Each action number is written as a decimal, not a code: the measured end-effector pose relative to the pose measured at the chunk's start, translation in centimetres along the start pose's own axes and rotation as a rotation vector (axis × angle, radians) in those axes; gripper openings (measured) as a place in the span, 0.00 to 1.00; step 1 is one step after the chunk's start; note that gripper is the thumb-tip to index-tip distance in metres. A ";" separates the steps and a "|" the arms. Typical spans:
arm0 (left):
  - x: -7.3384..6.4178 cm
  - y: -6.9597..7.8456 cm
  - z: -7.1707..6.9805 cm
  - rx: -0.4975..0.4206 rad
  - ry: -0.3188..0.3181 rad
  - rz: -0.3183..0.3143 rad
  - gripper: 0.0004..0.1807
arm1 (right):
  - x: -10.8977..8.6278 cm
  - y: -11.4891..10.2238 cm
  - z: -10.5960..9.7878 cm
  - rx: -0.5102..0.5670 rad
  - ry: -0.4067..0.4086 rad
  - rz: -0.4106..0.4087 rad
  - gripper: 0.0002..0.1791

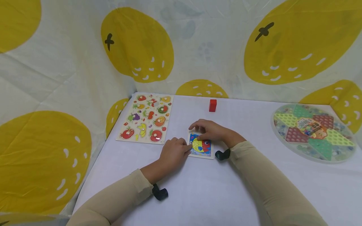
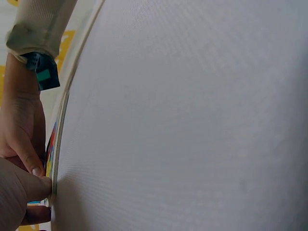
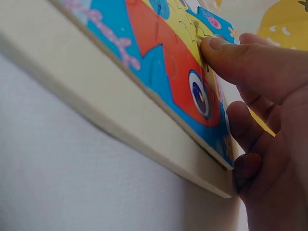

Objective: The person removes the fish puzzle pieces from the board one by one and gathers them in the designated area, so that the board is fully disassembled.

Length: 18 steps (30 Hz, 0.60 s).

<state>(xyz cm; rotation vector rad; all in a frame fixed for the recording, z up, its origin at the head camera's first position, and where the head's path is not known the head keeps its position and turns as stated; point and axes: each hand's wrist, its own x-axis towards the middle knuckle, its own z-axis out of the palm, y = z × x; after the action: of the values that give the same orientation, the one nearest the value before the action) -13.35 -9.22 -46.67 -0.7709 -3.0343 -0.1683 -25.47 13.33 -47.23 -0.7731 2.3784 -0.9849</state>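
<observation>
A small jigsaw puzzle [image 1: 206, 150] of a red, yellow and blue fish sits in a pale frame on the table, mid-view in the head view. My left hand [image 1: 173, 153] is at its left edge, thumb on the rim and fingers curled beside it. From the far side, my right hand [image 1: 210, 130] reaches over it. In the right wrist view, the right thumb [image 3: 226, 53] presses on the yellow part of the picture [image 3: 159, 62], while the other fingers curl by the frame's far edge. Both thumbs come close together in the left wrist view.
A fruit peg puzzle board [image 1: 147, 121] lies at the back left. Behind the hands stands a red block [image 1: 212, 105]. A round Chinese checkers board [image 1: 314, 133] lies at the right. Curtains with yellow fruit [image 1: 138, 44] hang along the back and left table edges.
</observation>
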 end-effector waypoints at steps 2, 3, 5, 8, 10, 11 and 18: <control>0.0 0.0 0.0 0.002 -0.001 0.001 0.21 | 0.0 0.2 0.0 0.000 0.002 0.007 0.24; 0.0 0.0 0.0 0.004 0.000 0.001 0.21 | 0.1 0.3 0.0 -0.003 0.002 0.008 0.24; 0.0 0.0 0.1 0.008 0.001 0.003 0.21 | 0.1 0.4 0.1 -0.011 -0.004 0.010 0.23; 0.0 0.0 0.1 0.007 0.001 0.006 0.21 | 0.2 0.3 0.1 -0.022 -0.022 0.013 0.23; 0.0 0.0 0.1 0.003 0.000 0.007 0.21 | 0.1 0.2 0.1 -0.034 -0.033 0.000 0.23; 0.0 0.0 0.1 0.001 -0.001 0.007 0.21 | 0.1 0.2 0.1 -0.039 -0.037 -0.009 0.23; 0.0 -0.1 0.0 -0.010 -0.008 0.006 0.21 | 0.0 0.1 0.1 -0.033 -0.047 -0.029 0.23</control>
<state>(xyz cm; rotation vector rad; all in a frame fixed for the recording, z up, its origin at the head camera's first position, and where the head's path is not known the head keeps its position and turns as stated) -13.42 -9.29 -46.64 -0.7830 -3.0404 -0.1805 -25.45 13.36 -47.36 -0.8360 2.3549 -0.9308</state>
